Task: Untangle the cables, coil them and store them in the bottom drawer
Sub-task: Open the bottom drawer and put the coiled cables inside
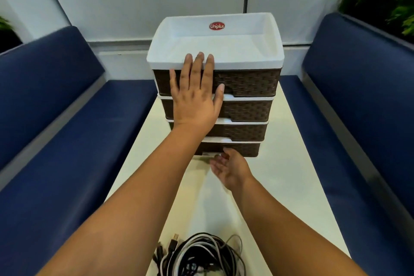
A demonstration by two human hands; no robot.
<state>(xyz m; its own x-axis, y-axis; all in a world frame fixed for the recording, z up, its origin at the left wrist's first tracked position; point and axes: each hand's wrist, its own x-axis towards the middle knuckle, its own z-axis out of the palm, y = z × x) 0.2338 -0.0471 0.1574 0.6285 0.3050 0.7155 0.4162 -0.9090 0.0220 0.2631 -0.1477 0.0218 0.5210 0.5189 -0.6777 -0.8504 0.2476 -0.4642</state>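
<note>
The coiled cables (201, 255) lie at the table's (291, 186) near edge, between both forearms. The left hand (195, 94) presses flat on the drawer unit's (246, 87) front; the right hand (230, 166), loosely open, touches the bottom drawer (242, 149).

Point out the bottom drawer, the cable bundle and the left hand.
bottom drawer (243, 149): head view, on its brown woven front, right of the handle.
cable bundle (207, 255): head view, on the coiled loops at the table's near edge.
left hand (195, 96): head view, on the back of the hand, flat against the upper drawers.
</note>
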